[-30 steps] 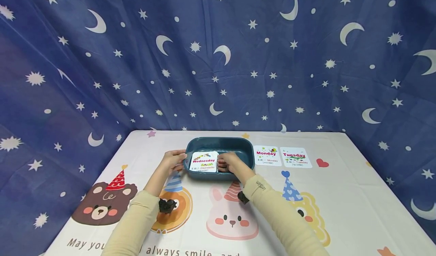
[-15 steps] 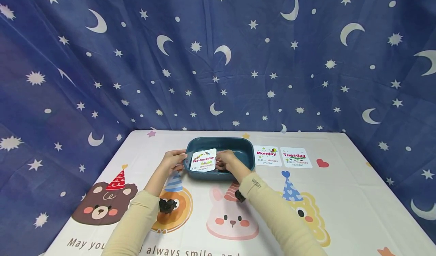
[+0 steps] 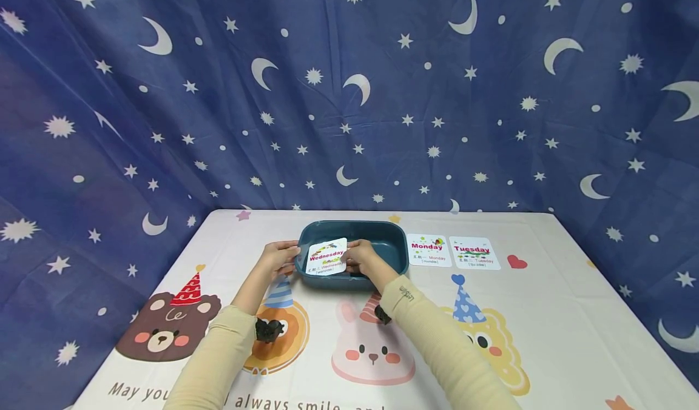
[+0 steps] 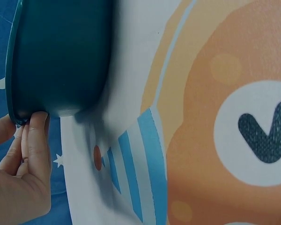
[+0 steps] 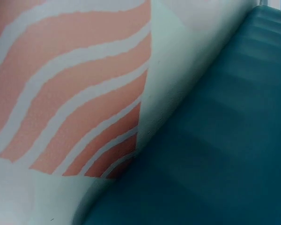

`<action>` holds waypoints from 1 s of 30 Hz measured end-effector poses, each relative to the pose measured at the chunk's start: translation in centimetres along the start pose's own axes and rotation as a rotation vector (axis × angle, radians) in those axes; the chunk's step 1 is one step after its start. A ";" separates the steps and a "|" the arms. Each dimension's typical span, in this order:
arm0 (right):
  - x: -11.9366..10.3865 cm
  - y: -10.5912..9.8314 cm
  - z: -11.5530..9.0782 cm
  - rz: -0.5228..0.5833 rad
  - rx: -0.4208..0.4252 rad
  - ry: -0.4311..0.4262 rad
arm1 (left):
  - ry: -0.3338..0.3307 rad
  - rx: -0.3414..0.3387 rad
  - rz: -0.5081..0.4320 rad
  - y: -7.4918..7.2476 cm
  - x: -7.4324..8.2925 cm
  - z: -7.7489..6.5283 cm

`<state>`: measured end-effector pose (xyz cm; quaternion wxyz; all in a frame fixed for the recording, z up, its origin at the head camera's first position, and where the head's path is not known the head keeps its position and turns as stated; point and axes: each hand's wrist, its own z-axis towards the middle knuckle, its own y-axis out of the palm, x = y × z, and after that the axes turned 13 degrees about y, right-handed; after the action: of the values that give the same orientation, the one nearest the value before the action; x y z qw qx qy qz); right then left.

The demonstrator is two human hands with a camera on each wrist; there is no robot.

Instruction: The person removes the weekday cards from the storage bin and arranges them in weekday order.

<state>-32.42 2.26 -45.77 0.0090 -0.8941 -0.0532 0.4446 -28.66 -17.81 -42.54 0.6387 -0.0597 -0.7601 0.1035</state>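
Observation:
A dark teal plastic tub (image 3: 390,249) stands on the table. My left hand (image 3: 276,257) pinches the rim at the tub's left end. In the left wrist view, the thumb of that hand (image 4: 28,173) is on one side of the rim and the fingers lie against the wall. Inside the tub, a white card printed "Wednesday" (image 3: 326,256) faces up, slightly turned. My right hand (image 3: 363,257) reaches into the tub and pinches this card's right edge. In the right wrist view the tub's outer wall (image 5: 215,140) fills one side, and the hand is out of sight.
Right of the tub, a "Monday" card (image 3: 429,250) and a "Tuesday" card (image 3: 474,253) lie side by side on the tablecloth (image 3: 557,313), which carries cartoon animals. A blue curtain (image 3: 349,155) with moons and stars hangs behind the table.
The Wednesday card has turned slightly, its right side coming up. My right hand has shifted a little left, its fingertips now over the card's edge. The left hand has stayed on the rim.

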 end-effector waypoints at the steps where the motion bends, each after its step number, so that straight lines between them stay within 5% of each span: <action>1: 0.1 0.0 0.4 -0.015 0.004 -0.008 | 0.007 -0.005 -0.002 0.0 0.0 0.0; 6: 0.0 0.3 0.3 -0.048 0.022 -0.002 | 0.016 -0.012 -0.010 -0.1 0.0 -0.1; 13: -0.8 0.0 -3.6 -0.012 0.009 -0.009 | 0.004 -0.007 -0.002 0.0 0.1 -0.2; 30: -1.0 -0.8 -4.1 0.001 0.009 0.003 | -0.010 -0.001 0.006 0.1 0.2 -0.1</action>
<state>-29.82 3.05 -42.45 0.0127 -0.8947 -0.0508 0.4437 -28.63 -17.65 -42.34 0.6345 -0.0618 -0.7632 0.1054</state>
